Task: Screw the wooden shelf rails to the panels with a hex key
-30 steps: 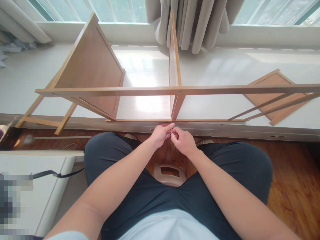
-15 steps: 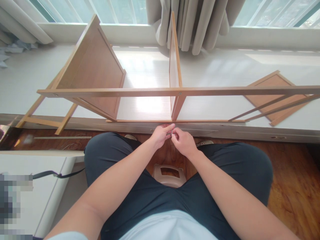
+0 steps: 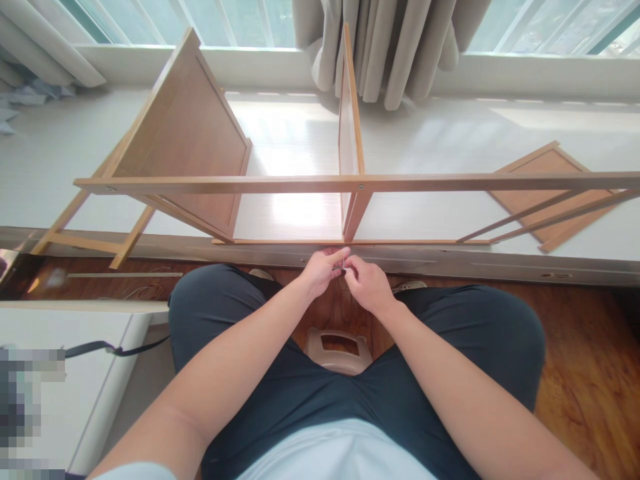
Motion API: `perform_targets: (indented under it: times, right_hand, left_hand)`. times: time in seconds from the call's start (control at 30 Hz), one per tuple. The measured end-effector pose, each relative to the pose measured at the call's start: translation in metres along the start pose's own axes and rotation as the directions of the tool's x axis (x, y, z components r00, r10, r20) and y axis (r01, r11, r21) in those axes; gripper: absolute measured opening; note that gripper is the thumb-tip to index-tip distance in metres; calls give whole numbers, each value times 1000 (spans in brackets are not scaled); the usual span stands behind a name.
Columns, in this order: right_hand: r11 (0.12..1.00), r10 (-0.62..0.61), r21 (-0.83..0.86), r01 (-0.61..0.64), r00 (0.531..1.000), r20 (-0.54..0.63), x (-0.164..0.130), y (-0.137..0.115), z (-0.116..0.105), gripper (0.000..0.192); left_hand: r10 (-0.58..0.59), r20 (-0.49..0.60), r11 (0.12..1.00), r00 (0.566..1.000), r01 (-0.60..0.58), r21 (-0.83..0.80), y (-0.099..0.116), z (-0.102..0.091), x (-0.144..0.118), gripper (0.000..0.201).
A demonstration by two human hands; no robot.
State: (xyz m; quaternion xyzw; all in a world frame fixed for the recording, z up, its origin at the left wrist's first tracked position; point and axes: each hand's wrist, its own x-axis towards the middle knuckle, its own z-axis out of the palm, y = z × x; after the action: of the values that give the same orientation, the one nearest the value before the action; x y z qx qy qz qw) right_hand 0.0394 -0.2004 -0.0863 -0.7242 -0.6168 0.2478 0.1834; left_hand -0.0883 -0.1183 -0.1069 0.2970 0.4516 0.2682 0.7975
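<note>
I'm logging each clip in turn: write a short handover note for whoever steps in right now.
Left hand and right hand: fingertips pinched together on a small metal piece, too small to identify.
Wooden shelf frame lies on its side on the white ledge, just ahead of the hands; its end and middle panels are in.
A loose panel lies on the ledge to the right, not fitted.

A small metal piece [image 3: 342, 268], thin and silvery, sits pinched between the fingertips of both hands just below the near bottom rail of the wooden shelf frame [image 3: 320, 183]; what it is exactly is too small to tell. The frame is light bamboo-coloured wood, lying on its side along the white window ledge, with two panels standing upright between its long rails.
</note>
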Motion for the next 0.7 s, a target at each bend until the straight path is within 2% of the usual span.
perform_targets:
  times: [0.27, 0.5, 0.7]
  right_hand:
    - [1000, -14, 23, 14, 1000, -11, 1, 2, 1, 23]
    - [998, -8, 67, 5, 999, 43, 4, 5, 3, 22]
    - [996, 3, 87, -6, 999, 35, 4, 5, 3, 20]
  left_hand:
    - [-2, -11, 1000, 1000, 2, -10, 0, 1, -1, 43]
    - [-4, -21, 999, 1000, 3, -45, 2, 3, -2, 47]
    - [-6, -26, 999, 1000, 5, -38, 2, 4, -3, 49]
